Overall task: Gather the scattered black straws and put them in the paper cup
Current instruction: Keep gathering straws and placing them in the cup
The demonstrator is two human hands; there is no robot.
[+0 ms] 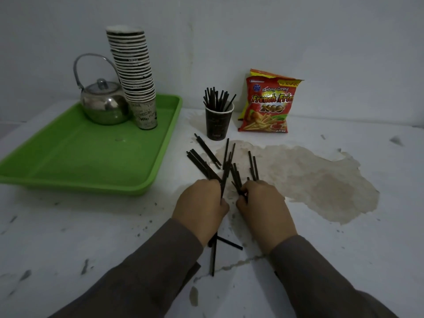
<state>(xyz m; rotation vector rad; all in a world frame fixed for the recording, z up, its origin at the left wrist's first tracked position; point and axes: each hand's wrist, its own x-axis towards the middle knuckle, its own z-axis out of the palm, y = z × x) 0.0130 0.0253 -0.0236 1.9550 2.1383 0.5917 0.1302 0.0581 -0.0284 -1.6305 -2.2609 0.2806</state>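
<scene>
A dark paper cup [217, 125] stands upright at the table's middle back with several black straws [218, 99] sticking out of it. Several more black straws [207, 157] lie fanned on the table in front of the cup. My left hand [200, 205] grips a bunch of them by their near ends. My right hand [263, 207] grips another bunch [236, 175] just beside it. Two or three straws [214, 255] lie loose below my left wrist, partly hidden by it.
A green tray [75, 161] at the left holds a steel teapot [104, 104] and a tall stack of paper cups [135, 76]. A red snack bag [267, 104] leans on the wall right of the cup. A brown stain [321, 180] marks the table.
</scene>
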